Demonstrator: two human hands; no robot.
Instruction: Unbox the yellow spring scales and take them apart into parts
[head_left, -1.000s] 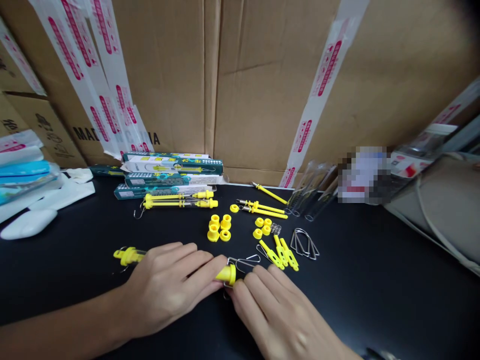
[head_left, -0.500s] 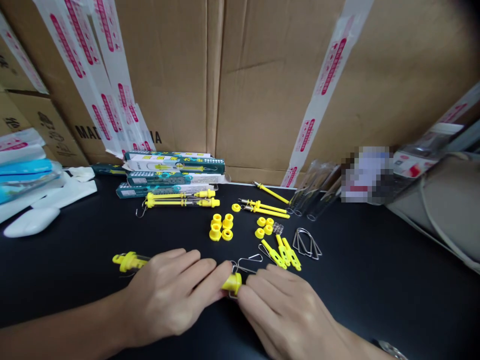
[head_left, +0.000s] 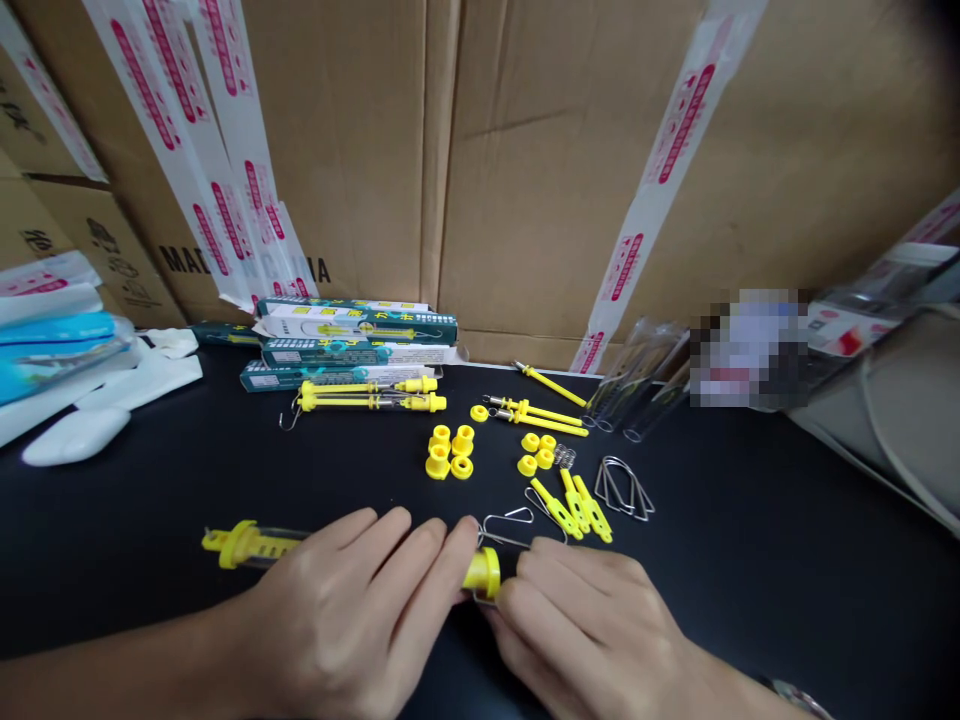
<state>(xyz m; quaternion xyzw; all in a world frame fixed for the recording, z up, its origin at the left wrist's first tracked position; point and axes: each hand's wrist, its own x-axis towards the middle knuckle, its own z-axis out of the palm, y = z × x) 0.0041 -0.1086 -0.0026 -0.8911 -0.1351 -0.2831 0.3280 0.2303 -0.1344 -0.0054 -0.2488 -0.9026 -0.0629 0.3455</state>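
A spring scale (head_left: 259, 545) with a clear tube and yellow ends lies crosswise in my left hand (head_left: 352, 610), whose fingers are wrapped around it. Its yellow end cap (head_left: 487, 573) pokes out between my hands. Closed against that end, my right hand (head_left: 592, 620) pinches a bent metal wire (head_left: 486, 599) beside the cap; most of the wire is hidden by the fingers. Just beyond my hands lie wire hooks (head_left: 510, 518) and several flat yellow pull tabs (head_left: 574, 505). Bent wire loops (head_left: 624, 490) rest to their right.
Yellow collars (head_left: 439, 460), small yellow caps (head_left: 528, 465), springs (head_left: 565, 457) and yellow rods (head_left: 551, 418) lie mid-table. Finished-looking spring scales (head_left: 371, 400) sit before stacked boxes (head_left: 352, 350). Clear tubes (head_left: 652, 405) lean at right. A large carton (head_left: 510, 200) stands behind; a white object (head_left: 75, 437) lies left.
The spring scale's far-left end has swung further out from my left hand, showing more tube. Both hands sit slightly lower and further right, still closed at the yellow cap. The view has shifted a little.
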